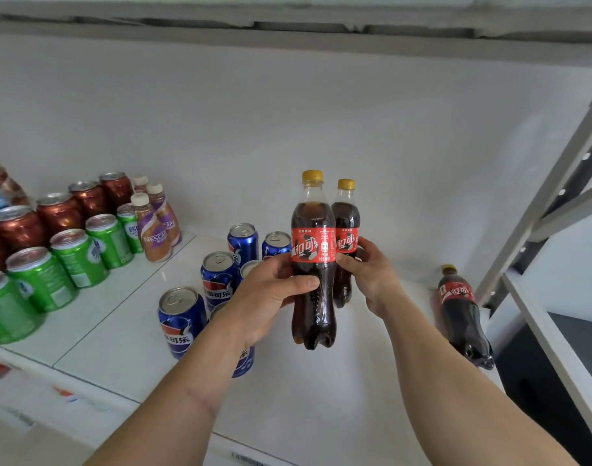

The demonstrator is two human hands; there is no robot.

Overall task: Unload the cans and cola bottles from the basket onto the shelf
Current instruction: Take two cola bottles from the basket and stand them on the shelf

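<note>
Holding one cola bottle apiece, both hands hover over the bare right part of the white shelf (126, 331). The left hand (267, 294) wraps the near bottle (313, 264) at its waist, thumb across the front just below the red label, fingers hidden behind. The right hand (372, 274) closes on the far bottle (346, 243) from 3 o'clock, fingertips on the label, the bottle lying at 9 o'clock from its palm.

Both bottles stand upright, yellow caps at 12 o'clock, bases at 6 o'clock, side by side and touching or nearly so; I cannot tell which. Their bases appear to hang above the shelf, not resting on it.

The coming move, as I judge it, turns on straight descent: long axes are already vertical, so each hand need only lower along 6 o'clock. Blue cans (182, 317) crowd at 9 o'clock of the left hand, partly hidden under its forearm, so that side is tight. A third bottle (462, 314) stands at 3 o'clock, well apart. The basket is out of view.
</note>
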